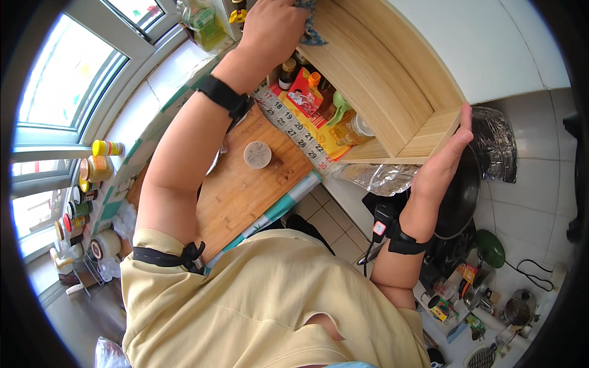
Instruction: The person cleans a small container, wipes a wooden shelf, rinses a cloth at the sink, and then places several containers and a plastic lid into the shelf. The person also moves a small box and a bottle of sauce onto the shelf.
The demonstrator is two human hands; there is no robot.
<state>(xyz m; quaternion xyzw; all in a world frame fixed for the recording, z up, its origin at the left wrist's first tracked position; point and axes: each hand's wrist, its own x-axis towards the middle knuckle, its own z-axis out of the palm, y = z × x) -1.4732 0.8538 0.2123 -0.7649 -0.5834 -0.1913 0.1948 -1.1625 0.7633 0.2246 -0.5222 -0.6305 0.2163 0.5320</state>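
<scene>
My left hand (276,25) grips a blue patterned cloth (313,27) against the near left edge of a light wooden shelf unit (382,78). Part of the cloth runs out of the top of the view. At the unit's other end, my right hand (437,161) lies flat against the outer side, fingers extended; some fingers are hidden. Inside the lower compartment are a dark-capped bottle (287,73), a red packet (303,94), a green scoop (339,108) and a glass jar (359,129). A calendar sheet (294,131) lies beneath them.
A round white-lidded container (257,154) stands on the wooden cutting board (248,193). Jars (96,168) line the windowsill at left, with an oil bottle (204,25) farther up. Foil (377,178) and a black wok (460,198) are by my right arm.
</scene>
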